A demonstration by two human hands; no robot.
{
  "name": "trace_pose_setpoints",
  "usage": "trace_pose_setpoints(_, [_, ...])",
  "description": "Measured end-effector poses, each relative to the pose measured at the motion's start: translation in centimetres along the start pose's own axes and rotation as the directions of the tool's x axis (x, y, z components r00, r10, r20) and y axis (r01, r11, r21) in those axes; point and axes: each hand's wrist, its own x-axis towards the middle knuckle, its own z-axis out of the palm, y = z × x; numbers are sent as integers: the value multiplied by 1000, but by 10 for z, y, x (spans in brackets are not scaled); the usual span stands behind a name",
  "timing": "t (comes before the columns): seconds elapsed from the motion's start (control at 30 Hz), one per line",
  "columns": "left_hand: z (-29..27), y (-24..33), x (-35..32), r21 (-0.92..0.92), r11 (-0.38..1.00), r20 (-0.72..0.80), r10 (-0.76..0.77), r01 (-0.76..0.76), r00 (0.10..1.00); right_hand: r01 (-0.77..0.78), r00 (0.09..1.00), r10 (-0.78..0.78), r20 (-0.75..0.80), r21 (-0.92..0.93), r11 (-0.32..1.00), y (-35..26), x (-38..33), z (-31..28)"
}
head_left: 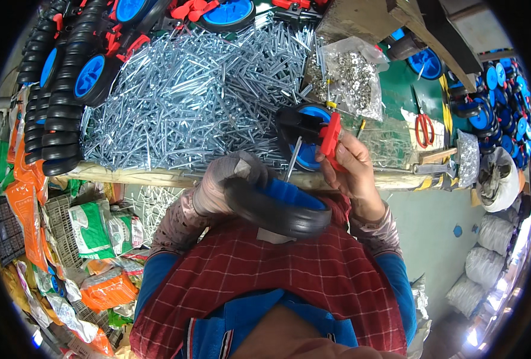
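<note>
My left hand [232, 176], in a pale glove, grips a black-tyred wheel [277, 210] with a blue hub, tilted in front of my apron. A long metal bolt [293, 158] sticks up from that hub toward a second wheel. My bare right hand [354, 166] pinches a red plastic lever [330, 136] on a black bracket [295, 124]. The bracket sits against the second blue-hubbed wheel [307, 160] at the bench edge. Whether the bolt's tip touches the bracket cannot be made out.
A large heap of metal bolts [188, 96] covers the bench. Behind my right hand lie a clear bag of small metal nuts [355, 78] and red-handled scissors [424, 128]. Stacked wheels [62, 113] stand at the left, more wheels [504, 113] at the right. Plastic bags [101, 230] lie at lower left.
</note>
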Motion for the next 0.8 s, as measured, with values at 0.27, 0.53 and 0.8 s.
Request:
trace_pose_setpoints(0.27, [15,1,-11,190,981,-22,-46,49,999,-9,993,19,113,-88,996,-3,-17,-8])
trace_pose_setpoints(0.53, [3,-8,-36,682,721,95,-250,120,964,36,945,130,300,-488,872,-2,-39,-27])
trace_pose_setpoints(0.8, [15,-11,-19,896,441,112,-354,60,929,-214,942,-227,-245,-965,154,19,29,-80])
